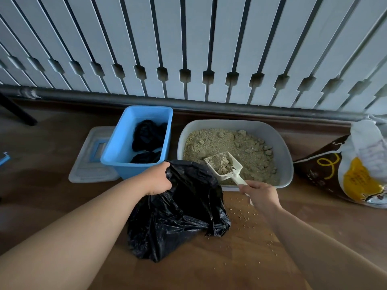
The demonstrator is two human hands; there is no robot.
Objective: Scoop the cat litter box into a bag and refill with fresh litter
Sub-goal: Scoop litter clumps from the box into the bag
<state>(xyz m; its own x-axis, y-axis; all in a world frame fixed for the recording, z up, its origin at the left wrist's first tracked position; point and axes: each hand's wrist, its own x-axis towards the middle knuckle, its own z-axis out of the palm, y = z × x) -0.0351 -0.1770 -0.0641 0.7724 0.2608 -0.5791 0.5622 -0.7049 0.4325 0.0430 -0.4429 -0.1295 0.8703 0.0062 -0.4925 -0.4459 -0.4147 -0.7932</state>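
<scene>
Our left hand (158,178) grips the black bag (178,214); our right hand (260,195) holds a clump-laden scoop (225,166) over the litter box (287,151).

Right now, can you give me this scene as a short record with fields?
Left hand: grips the rim of the crumpled black plastic bag
Right hand: holds the cream plastic scoop by its handle
Scoop load: litter clumps, over the grey plastic litter box
Wooden floor: loose grains scattered beside the bag
Right side: brown-and-white litter sack on the floor
</scene>
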